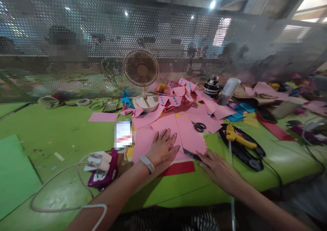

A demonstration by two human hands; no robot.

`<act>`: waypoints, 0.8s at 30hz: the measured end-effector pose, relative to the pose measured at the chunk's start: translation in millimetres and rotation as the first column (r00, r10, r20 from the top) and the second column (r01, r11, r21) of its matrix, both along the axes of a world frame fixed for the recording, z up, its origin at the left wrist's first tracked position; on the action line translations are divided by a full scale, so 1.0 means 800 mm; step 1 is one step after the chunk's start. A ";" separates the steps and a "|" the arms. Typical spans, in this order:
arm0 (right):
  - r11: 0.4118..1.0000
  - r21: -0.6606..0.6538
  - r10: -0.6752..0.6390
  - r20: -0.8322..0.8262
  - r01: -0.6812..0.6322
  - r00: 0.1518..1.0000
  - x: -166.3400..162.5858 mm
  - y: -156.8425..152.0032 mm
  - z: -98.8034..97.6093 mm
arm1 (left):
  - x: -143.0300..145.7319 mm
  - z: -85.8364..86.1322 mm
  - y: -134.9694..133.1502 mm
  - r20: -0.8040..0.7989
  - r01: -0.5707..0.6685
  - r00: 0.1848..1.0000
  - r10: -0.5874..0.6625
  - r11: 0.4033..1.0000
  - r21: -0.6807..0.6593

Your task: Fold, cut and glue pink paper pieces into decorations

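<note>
My left hand (163, 145) lies flat with spread fingers on a sheet of pink paper (143, 139). My right hand (217, 166) is closed around a dark utility knife (191, 154), whose tip points left and rests at the paper near a long cut or fold line. Under the pink sheet's front edge, a red strip of paper (180, 169) sticks out. Black-handled scissors (198, 125) lie on pink paper beyond the knife. To the right of my right hand, a yellow glue gun (238, 137) rests on a black tray (255, 163).
A small fan (141, 69) stands at the back before a perforated metal screen (102, 26). Folded pink pieces (178, 91) are heaped beside it. Left are a phone (124, 134), a purple power strip (103, 176) with a looping white cable (60, 210), tape rolls (49, 102) and green paper (15, 176).
</note>
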State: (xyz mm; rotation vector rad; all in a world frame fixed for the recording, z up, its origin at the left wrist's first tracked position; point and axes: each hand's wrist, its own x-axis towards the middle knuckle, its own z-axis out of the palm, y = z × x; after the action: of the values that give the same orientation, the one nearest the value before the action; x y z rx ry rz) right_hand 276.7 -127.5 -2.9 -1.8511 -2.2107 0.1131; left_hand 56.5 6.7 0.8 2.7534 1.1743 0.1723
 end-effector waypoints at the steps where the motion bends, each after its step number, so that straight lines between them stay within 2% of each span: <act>1: 1.000 -0.013 -0.003 0.013 0.003 1.000 -0.001 0.000 0.000 | 0.000 0.001 0.000 -0.002 -0.003 1.000 0.003 1.000 -0.002; 4: 0.999 -0.039 -0.006 0.065 0.009 0.998 -0.002 0.000 -0.005 | 0.001 0.003 -0.001 -0.001 -0.002 1.000 0.002 1.000 0.002; 9: 1.000 -0.004 0.011 0.125 -0.011 0.992 -0.004 -0.002 -0.016 | 0.000 0.004 -0.003 -0.002 0.004 1.000 -0.004 1.000 0.022; 16: 0.999 0.039 0.011 0.115 -0.015 0.993 -0.007 -0.007 -0.019 | 0.000 0.001 -0.001 0.007 -0.003 1.000 0.002 1.000 0.014; 24: 0.999 0.031 0.024 0.116 -0.028 0.993 -0.007 -0.016 -0.020 | -0.002 -0.007 0.002 0.033 0.008 0.999 -0.008 1.000 0.018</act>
State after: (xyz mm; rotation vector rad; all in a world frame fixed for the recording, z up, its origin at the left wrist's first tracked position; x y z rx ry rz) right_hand 271.4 -140.2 -19.2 -1.8557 -2.2992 -0.0265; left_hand 55.0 8.1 -5.1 2.7591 1.1589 0.2270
